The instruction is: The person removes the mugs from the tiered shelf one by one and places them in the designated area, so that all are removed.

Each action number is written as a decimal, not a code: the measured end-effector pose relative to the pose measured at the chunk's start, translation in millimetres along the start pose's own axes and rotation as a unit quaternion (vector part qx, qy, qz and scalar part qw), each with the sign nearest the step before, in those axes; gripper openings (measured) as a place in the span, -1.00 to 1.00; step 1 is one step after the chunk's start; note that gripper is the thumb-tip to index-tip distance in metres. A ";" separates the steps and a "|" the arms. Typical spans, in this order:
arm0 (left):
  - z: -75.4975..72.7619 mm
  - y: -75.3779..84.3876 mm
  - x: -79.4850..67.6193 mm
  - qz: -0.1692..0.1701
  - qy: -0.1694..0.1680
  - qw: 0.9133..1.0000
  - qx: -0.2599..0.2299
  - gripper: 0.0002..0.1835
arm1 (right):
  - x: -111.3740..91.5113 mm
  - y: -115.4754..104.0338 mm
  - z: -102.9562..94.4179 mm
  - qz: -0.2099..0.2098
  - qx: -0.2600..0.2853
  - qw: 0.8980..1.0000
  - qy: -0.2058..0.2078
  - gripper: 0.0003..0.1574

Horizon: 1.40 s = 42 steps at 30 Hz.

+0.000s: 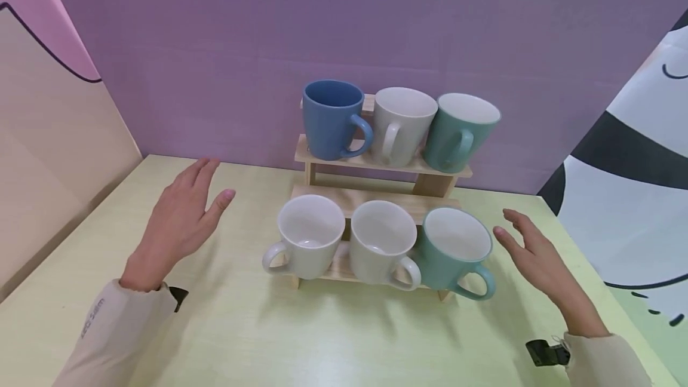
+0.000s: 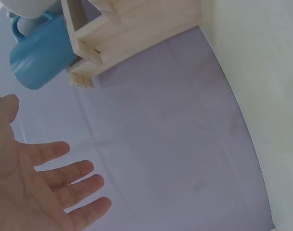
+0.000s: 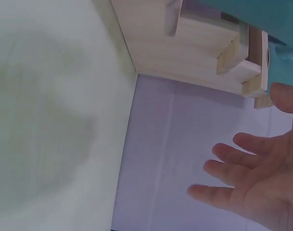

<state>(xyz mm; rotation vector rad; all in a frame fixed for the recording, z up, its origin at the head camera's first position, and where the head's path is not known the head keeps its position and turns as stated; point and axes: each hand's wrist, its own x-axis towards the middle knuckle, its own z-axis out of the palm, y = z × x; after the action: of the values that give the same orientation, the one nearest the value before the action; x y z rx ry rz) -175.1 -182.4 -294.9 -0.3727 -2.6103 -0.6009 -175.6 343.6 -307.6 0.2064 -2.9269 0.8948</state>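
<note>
Six-slot counting aside, several mugs stand on a stepped wooden rack (image 1: pixel 355 197) in the head view. Its upper shelf bears a blue mug (image 1: pixel 329 127), a white mug (image 1: pixel 404 121) and a teal mug (image 1: pixel 454 142). Lower down are a white mug (image 1: pixel 309 249) with its handle to the left, another white mug (image 1: pixel 376 255) and a teal mug (image 1: pixel 446 264), both with handles toward the front right. My left hand (image 1: pixel 183 214) hovers left of the rack, fingers extended, holding nothing. On the right, my right hand (image 1: pixel 537 258) is held near the lower teal mug, apart from it and bare.
The rack stands on a pale table (image 1: pixel 344 339) close to a purple backdrop (image 1: pixel 215 64). A panel with a black-and-white drawing (image 1: pixel 639 154) rises at the right, and a beige panel (image 1: pixel 54 136) at the left.
</note>
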 end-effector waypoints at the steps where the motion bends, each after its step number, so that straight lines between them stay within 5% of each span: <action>1: -0.1 1.6 -1.1 0.000 0.001 1.000 -0.009 -0.36 | -1.2 -0.5 0.9 0.007 0.011 1.000 -0.005 -0.18; 16: 2.2 21.6 -14.2 0.000 0.010 0.993 -0.114 -0.45 | -15.0 1.5 17.1 0.033 0.154 0.987 -0.037 -0.37; 29: 1.4 38.6 -26.9 0.000 -0.031 0.979 -0.201 -0.56 | -25.8 6.4 30.2 0.075 0.220 0.970 -0.071 -0.41; 36: 3.8 47.1 -32.0 0.004 -0.052 0.970 -0.238 -0.57 | -30.6 7.2 37.7 0.084 0.267 0.955 -0.103 -0.48; 42: 8.7 55.8 -35.6 -0.024 -0.072 0.964 -0.257 -0.45 | -32.0 9.6 46.3 0.097 0.330 0.930 -0.129 -0.71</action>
<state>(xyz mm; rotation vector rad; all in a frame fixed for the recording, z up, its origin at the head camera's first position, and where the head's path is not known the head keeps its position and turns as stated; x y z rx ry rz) -127.8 -135.4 -299.1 -0.5256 -2.5720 -1.3188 -146.8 328.9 -354.7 0.0681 -2.7687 2.0066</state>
